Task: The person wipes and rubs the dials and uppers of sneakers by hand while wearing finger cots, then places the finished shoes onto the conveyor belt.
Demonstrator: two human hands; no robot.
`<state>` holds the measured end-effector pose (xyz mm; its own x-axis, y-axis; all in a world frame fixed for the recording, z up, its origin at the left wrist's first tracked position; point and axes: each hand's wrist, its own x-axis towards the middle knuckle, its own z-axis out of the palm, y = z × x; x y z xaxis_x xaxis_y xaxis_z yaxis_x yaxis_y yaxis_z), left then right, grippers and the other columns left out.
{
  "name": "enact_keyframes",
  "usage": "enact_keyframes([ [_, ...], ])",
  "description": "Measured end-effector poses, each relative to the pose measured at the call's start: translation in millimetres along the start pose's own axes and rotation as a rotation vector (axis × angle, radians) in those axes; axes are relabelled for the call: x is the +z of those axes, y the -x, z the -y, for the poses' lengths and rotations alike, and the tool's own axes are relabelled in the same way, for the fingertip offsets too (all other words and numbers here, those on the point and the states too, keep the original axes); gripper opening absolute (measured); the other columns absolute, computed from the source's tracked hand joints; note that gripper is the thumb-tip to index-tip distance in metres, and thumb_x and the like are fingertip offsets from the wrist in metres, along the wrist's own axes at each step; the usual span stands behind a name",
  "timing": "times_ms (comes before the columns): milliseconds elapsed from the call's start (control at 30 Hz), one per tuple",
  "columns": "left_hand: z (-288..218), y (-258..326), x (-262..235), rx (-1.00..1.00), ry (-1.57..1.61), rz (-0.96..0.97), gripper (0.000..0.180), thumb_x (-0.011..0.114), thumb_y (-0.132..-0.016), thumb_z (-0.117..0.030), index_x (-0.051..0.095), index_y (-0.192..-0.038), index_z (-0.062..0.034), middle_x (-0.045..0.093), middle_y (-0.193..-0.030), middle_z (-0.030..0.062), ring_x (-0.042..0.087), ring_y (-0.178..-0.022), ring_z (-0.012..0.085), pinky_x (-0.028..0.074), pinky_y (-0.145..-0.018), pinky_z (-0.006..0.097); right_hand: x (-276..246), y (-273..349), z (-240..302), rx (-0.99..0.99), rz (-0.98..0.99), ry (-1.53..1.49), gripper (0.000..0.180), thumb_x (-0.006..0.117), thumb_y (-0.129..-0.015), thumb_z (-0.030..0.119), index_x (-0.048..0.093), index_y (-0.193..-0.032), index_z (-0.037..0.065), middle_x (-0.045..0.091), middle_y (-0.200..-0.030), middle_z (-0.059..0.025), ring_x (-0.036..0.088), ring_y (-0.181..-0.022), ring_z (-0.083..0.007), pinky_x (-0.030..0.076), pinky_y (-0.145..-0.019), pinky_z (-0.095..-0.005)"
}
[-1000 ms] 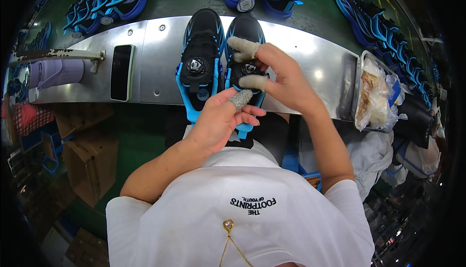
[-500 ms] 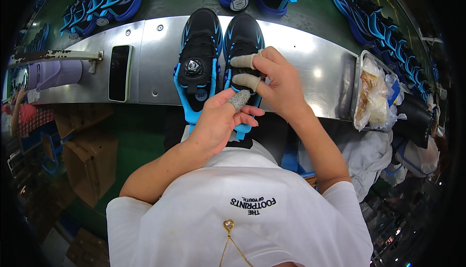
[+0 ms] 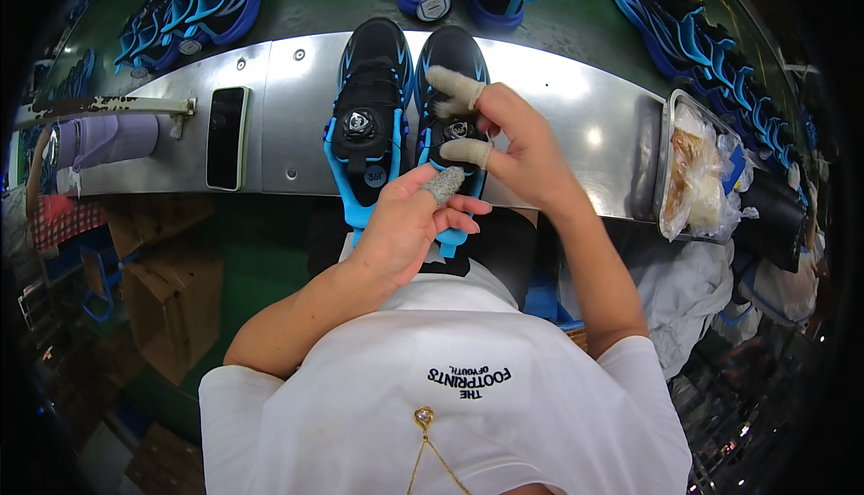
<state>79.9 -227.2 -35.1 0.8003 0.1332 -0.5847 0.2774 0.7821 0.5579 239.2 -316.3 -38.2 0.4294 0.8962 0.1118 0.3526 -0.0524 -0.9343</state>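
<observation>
Fingers of the right hand (cloth-capped) pinch the right shoe's dial; left hand steadies its heel, loosely curled. Left shoe beside them looks finished on the tabletop.

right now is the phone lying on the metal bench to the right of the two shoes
No, the dark phone lies on the metal bench to the left of the two black-and-blue shoes.
</observation>
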Motion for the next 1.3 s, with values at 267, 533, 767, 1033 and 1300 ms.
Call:
enact_keyframes([
  [267, 3, 2, 5, 0.02, 0.033, -0.055, 0.024, 0.045, -0.102, -0.012, 0.053, -0.119, 0.0033, 0.065, -0.104, 0.0207, 0.065, -0.088, 0.0205, 0.053, -0.077, 0.03, 15, 12, -9, -0.074, -0.065, 0.21, 0.043, 0.07, -0.079, 0.005, 0.067, -0.122, 0.011, 0.057, -0.087, -0.006, 0.054, -0.082, -0.0178, 0.046, -0.072, -0.0305],
  [533, 1, 2, 2, -0.021, 0.012, -0.039, 0.024, 0.045, -0.102, -0.012, 0.053, -0.119, 0.0026, 0.065, -0.104, 0.0219, 0.065, -0.086, 0.0199, 0.053, -0.077, 0.029, -6, -1, -12, -0.004, 0.165, -0.168, 0.049, 0.069, -0.079, 0.003, 0.066, -0.127, 0.011, 0.065, -0.098, -0.003, 0.055, -0.085, -0.0128, 0.044, -0.074, -0.0235],
  [767, -1, 1, -2, -0.009, 0.013, -0.007, 0.026, 0.046, -0.103, -0.015, 0.053, -0.119, 0.0034, 0.063, -0.109, 0.0213, 0.066, -0.088, 0.021, 0.053, -0.078, 0.03, 8, 11, -10, 0.028, -0.033, 0.058, 0.051, 0.071, -0.078, 0.008, 0.063, -0.129, 0.008, 0.063, -0.101, -0.0018, 0.055, -0.087, -0.0136, 0.045, -0.077, -0.0258],
  [1033, -29, 20, -4, -0.176, -0.393, 0.134, 0.032, 0.046, -0.103, -0.017, 0.058, -0.127, 0.0002, 0.068, -0.095, 0.0151, 0.067, -0.089, 0.0185, 0.053, -0.082, 0.032, -7, 21, -16, -0.026, 0.0, 0.199, 0.076, 0.08, -0.074, 0.028, 0.051, -0.141, 0.01, 0.044, -0.149, -0.0142, 0.039, -0.139, -0.0307, 0.027, -0.116, -0.0423],
  [1300, -73, -27, 22, 0.572, -2.055, -0.071, 0.026, 0.063, -0.081, -0.019, 0.065, -0.099, -0.0005, 0.065, -0.093, 0.0178, 0.064, -0.085, 0.034, 0.053, -0.075, 0.042, 24, 29, -32, -0.046, -0.131, 0.148, 0.084, 0.082, -0.072, 0.036, 0.047, -0.143, 0.009, 0.038, -0.148, -0.0186, 0.037, -0.132, -0.0379, 0.03, -0.112, -0.0469],
])
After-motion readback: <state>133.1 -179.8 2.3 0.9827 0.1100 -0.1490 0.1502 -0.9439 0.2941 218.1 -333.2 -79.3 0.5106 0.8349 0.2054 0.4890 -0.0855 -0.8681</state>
